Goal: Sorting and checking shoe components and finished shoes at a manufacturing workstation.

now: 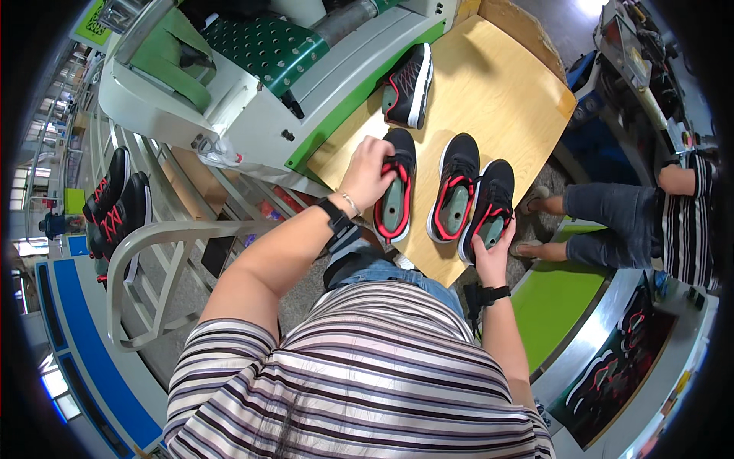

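The near-left shoe [410, 183] stands upright on the worktop [489, 76], its heel close to the near edge; a push toward the body could tip it off. The near-right shoe [497, 191] sits by the corner too, and a sideways tug there could drop it, or knock the middle shoe [461, 164] just beside it. Hard pulling at a collar might crease the upper or shift the green insert [393, 205].

All three shoes have black uppers, red lining at the opening, pale sole edges and a green form inside.

The left hand [371, 172] bends its fingers at the near-left shoe's collar by the tongue; I cannot tell whether they pinch it. The right hand [495, 246] is closed around the near-right shoe's heel, thumb at the opening and fingers along the outer side.

Farther up, a fourth shoe [413, 88] lies on its side, pale sole turned right, beside a grey-and-green machine [359, 73]. More black shoes [118, 206] rest on a metal rack at left; a co-worker [612, 222] is at right.
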A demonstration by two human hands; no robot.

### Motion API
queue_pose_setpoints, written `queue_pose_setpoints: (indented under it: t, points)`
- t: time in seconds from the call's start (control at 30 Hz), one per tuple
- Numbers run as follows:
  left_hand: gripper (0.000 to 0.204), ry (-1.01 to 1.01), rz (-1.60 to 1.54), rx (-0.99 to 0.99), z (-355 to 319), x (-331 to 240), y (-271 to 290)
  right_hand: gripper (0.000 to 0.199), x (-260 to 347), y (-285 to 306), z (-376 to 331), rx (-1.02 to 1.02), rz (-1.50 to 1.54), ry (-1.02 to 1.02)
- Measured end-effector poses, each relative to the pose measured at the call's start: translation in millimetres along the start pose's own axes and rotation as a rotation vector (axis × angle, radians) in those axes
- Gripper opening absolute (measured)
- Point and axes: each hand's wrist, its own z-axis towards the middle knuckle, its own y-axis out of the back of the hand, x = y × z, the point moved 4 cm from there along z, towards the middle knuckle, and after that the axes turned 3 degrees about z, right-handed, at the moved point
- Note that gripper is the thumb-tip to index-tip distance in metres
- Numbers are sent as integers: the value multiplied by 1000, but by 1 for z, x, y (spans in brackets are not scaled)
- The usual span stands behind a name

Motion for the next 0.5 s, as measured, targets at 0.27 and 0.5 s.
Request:
queue_pose_setpoints:
  t: [0.27, 0.5]
  points:
    - [109, 346, -327, 79, -73, -9, -51, 102, 15, 3, 2, -91, 208, -77]
    - [87, 988, -1236, -57, -15, -15, 45, 77, 87, 24, 100, -101, 430, 9]
